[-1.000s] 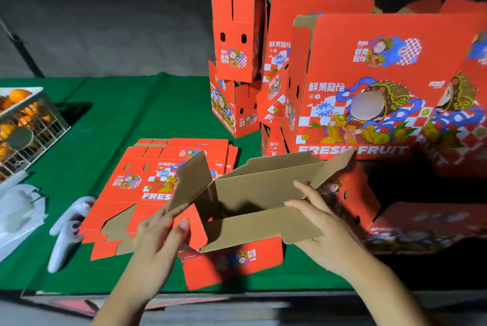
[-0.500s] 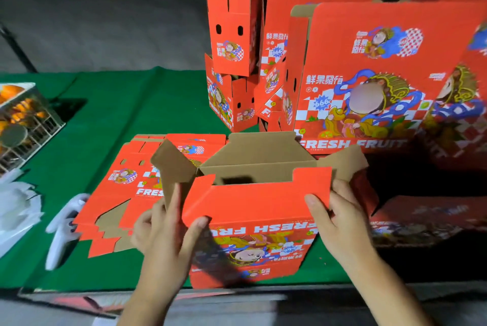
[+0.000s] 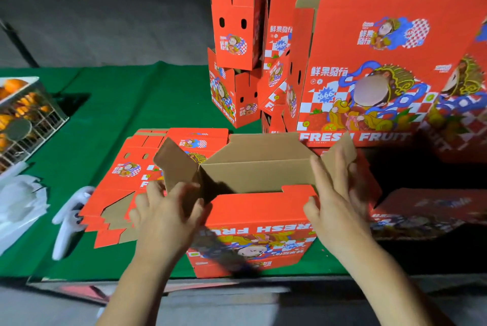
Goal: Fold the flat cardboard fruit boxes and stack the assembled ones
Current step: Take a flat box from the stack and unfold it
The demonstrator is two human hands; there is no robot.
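Gripping box point(image 3: 259, 223), fingers point(image 3: 322, 175) curled

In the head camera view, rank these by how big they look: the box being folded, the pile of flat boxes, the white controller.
1. Box being folded, though it is nearest the camera.
2. Pile of flat boxes, partly hidden.
3. White controller, clearly smallest.

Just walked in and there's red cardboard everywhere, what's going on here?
A person is folding a red fruit box on the green table. The left hand grips its left end flap, the right hand grips the right corner. The box stands open, flaps up. Flat blanks lie to its left; assembled boxes are stacked behind.
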